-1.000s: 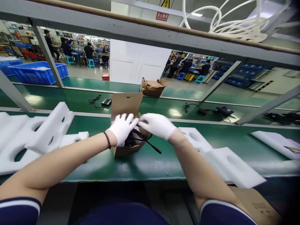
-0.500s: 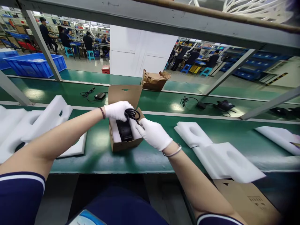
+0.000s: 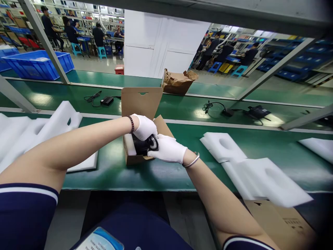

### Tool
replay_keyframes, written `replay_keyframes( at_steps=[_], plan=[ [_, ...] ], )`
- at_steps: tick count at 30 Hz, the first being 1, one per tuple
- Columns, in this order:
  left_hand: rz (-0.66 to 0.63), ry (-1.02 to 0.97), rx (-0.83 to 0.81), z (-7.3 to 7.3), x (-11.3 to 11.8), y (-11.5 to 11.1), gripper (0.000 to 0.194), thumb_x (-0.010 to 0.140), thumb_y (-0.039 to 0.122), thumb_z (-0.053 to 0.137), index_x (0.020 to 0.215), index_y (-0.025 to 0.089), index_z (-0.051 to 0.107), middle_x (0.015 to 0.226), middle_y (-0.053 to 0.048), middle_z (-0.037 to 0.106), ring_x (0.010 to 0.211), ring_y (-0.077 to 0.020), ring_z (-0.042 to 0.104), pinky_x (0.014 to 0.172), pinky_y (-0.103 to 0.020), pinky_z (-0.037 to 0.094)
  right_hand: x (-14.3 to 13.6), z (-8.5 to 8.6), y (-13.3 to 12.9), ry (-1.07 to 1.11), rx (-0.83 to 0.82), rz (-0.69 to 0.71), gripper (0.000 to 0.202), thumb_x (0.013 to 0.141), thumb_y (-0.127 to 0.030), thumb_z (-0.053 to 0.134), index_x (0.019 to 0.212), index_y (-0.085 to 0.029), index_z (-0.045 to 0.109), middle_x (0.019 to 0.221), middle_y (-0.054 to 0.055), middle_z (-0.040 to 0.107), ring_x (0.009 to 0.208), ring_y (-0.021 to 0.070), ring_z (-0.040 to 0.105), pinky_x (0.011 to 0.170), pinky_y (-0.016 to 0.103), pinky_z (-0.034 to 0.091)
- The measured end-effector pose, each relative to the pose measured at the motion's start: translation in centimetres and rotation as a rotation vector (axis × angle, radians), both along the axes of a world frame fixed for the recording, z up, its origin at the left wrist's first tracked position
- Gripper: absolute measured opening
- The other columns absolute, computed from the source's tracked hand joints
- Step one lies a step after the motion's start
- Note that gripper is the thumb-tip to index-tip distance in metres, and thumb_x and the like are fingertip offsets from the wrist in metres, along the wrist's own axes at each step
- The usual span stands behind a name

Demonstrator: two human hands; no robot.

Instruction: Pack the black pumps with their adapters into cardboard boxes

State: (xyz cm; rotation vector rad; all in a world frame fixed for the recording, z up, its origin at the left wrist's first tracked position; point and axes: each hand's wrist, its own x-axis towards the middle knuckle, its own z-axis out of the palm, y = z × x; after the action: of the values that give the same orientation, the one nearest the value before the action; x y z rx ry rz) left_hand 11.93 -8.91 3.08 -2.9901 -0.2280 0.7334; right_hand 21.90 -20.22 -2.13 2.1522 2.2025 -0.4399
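Observation:
An open cardboard box (image 3: 142, 100) stands on the green bench with its lid raised. Inside it lie white foam (image 3: 129, 144) and a black device (image 3: 139, 147). My left hand (image 3: 145, 128), in a white glove, reaches into the box from above, its fingers closed on a coiled black cable (image 3: 153, 142). My right hand (image 3: 169, 149), gloved too, is at the box's right side with its fingers round the same coil. The fingertips of the left hand are partly hidden behind the coil.
White foam sheets lie left (image 3: 47, 128) and right (image 3: 234, 156) on the bench. Behind are black adapters (image 3: 107, 100) with cables, a paper-lined box (image 3: 178, 82) and a blue bin (image 3: 36, 66). Metal posts rise at both sides. People sit further back.
Both hands have moved closer together, and the cable coil is now lower and further right, against the box's contents. The camera view has shifted slightly.

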Motion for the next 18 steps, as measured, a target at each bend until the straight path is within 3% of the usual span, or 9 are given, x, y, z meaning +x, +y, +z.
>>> replay_keyframes(
  at_steps=[3, 7, 10, 13, 16, 18],
  plan=[
    [0.006, -0.007, 0.057, -0.8, 0.0, -0.7, 0.023, 0.07, 0.019, 0.063, 0.091, 0.02, 0.074, 0.081, -0.01, 0.07, 0.072, -0.0272, 0.066, 0.067, -0.036, 0.048, -0.1, -0.1, 0.4, -0.05, 0.018, 0.042, 0.037, 0.083, -0.049, 0.066, 0.099, -0.016, 0.073, 0.103, 0.012, 0.069, 0.093, 0.0257, 0.063, 0.074, 0.029, 0.046],
    [0.044, -0.084, 0.077, -2.5, 0.2, -2.2, 0.032, 0.07, 0.023, 0.067, 0.099, 0.01, 0.072, 0.086, -0.019, 0.071, 0.082, -0.0363, 0.067, 0.077, -0.046, 0.049, 0.8, 0.2, 0.8, -0.016, -0.031, 0.219, 0.038, 0.082, -0.055, 0.066, 0.075, -0.019, 0.073, 0.078, 0.006, 0.068, 0.083, 0.0227, 0.062, 0.066, 0.026, 0.042],
    [0.076, -0.053, 0.093, -3.1, 0.7, -2.5, 0.03, 0.068, 0.023, 0.07, 0.095, 0.011, 0.073, 0.094, -0.02, 0.07, 0.089, -0.0382, 0.066, 0.081, -0.048, 0.05, 1.1, 0.2, 1.2, -0.08, -0.002, 0.168, 0.031, 0.084, -0.046, 0.064, 0.072, -0.019, 0.074, 0.078, 0.005, 0.069, 0.081, 0.0214, 0.063, 0.063, 0.026, 0.04],
    [0.086, -0.046, 0.085, -3.0, 0.5, -1.4, 0.035, 0.066, 0.024, 0.072, 0.1, 0.013, 0.072, 0.102, -0.02, 0.069, 0.095, -0.0378, 0.064, 0.088, -0.05, 0.048, 0.7, 0.3, 2.1, -0.19, -0.039, 0.089, 0.029, 0.085, -0.045, 0.063, 0.084, -0.019, 0.077, 0.082, 0.008, 0.072, 0.082, 0.0239, 0.066, 0.064, 0.028, 0.041],
    [0.088, -0.089, 0.044, -2.6, -0.6, 1.0, 0.053, 0.065, 0.034, 0.074, 0.115, 0.016, 0.066, 0.116, -0.019, 0.065, 0.109, -0.0371, 0.059, 0.103, -0.055, 0.039, 0.2, 0.8, 3.5, -0.263, -0.108, 0.053, 0.034, 0.084, -0.046, 0.065, 0.099, -0.018, 0.077, 0.087, 0.011, 0.073, 0.084, 0.0266, 0.068, 0.065, 0.029, 0.043],
    [0.09, -0.086, 0.013, -2.4, -1.4, 2.7, 0.068, 0.066, 0.042, 0.073, 0.129, 0.022, 0.058, 0.13, -0.017, 0.057, 0.116, -0.0349, 0.053, 0.103, -0.051, 0.041, 0.2, 1.4, 4.5, -0.294, -0.139, 0.057, 0.034, 0.083, -0.044, 0.067, 0.103, -0.017, 0.076, 0.089, 0.012, 0.073, 0.087, 0.0273, 0.069, 0.066, 0.028, 0.044]
  ],
)
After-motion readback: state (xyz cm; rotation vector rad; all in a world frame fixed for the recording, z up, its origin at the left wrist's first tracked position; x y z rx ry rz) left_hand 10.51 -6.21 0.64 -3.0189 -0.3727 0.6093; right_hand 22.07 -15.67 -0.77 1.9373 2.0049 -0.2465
